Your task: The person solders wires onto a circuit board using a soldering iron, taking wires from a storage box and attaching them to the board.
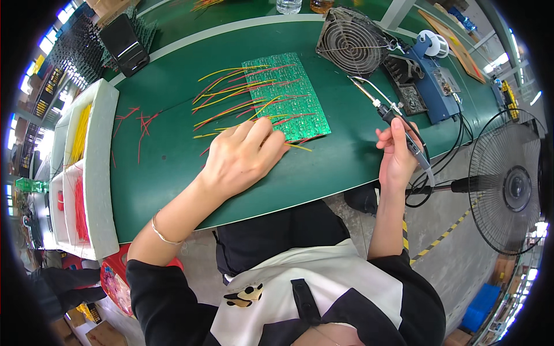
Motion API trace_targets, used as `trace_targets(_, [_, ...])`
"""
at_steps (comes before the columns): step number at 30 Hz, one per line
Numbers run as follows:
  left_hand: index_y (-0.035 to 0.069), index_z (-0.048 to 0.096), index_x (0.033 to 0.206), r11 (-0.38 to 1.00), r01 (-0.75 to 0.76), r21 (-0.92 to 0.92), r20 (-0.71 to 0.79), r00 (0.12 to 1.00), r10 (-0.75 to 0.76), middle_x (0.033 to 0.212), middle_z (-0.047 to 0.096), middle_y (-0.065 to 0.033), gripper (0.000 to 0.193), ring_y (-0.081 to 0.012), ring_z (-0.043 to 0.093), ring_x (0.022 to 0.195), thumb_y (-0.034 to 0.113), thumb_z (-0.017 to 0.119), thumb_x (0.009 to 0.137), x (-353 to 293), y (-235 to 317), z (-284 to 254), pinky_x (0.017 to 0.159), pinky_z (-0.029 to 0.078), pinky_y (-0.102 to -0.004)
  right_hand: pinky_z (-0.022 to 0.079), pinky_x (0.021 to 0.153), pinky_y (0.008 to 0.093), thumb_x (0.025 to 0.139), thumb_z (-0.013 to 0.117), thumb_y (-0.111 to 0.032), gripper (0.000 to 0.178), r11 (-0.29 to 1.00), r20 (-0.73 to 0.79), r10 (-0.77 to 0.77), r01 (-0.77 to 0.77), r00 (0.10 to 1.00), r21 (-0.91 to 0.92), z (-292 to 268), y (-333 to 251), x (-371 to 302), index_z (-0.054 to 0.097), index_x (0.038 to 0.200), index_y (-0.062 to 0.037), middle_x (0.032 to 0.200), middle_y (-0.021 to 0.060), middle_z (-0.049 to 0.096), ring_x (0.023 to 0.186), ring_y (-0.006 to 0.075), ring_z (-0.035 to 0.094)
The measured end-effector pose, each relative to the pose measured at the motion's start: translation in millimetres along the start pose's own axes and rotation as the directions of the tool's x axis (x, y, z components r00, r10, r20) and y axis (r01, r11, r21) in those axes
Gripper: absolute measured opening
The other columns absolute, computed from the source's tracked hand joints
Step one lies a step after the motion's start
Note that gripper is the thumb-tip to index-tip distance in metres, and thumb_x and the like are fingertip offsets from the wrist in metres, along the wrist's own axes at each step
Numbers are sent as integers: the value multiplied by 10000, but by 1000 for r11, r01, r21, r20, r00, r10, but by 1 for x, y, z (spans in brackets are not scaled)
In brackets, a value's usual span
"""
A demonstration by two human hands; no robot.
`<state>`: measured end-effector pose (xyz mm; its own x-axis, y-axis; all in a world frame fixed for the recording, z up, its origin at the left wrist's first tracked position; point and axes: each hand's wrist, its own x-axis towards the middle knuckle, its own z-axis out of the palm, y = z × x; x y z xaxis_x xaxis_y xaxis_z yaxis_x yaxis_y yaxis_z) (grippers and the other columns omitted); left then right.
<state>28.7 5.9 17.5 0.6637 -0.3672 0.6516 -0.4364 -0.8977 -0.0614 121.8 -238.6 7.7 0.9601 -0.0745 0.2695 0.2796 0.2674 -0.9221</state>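
A green circuit board panel [309, 104] lies on the bench, with rows of red and yellow wires [222, 94] reaching out from its left side. My left hand [242, 151] is closed at the board's near left corner. A short yellow wire [300, 147] pokes out past its pinched fingertips, which hide the rest of it. Right of the board, my right hand [398, 151] grips a soldering iron [388, 113] by its handle. The iron points up and to the left, with a thin curved metal tube beside its shaft, and its tip is apart from the board.
A white foam box [104, 173] at the left holds yellow and red wires. Loose red wires [144, 126] lie beside it. A small fan [352, 43], a blue soldering station [435, 86] and its cables stand at the right. A large fan [513, 181] is beyond the bench.
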Motion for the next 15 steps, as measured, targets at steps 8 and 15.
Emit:
trace_targets(8, [-1, 447, 1093, 978, 183, -104, -15, 982, -186, 805, 473, -129, 454, -279, 472, 702, 94, 675, 712, 6, -11, -16, 647, 399, -359, 495, 567, 255, 818, 629, -93, 134, 999, -13, 14, -13, 1000, 46, 0, 0, 1, 577, 884, 11, 637, 80, 584, 476, 126, 529])
trace_targets(15, [5, 537, 783, 960, 203, -193, -113, 967, -227, 666, 434, -94, 138, -261, 469, 601, -60, 591, 673, 11, -5, -39, 521, 399, -355, 507, 588, 266, 812, 627, -69, 147, 998, 66, 52, -54, 996, 26, 0, -1, -3, 568, 903, 30, 628, 85, 579, 462, 124, 526])
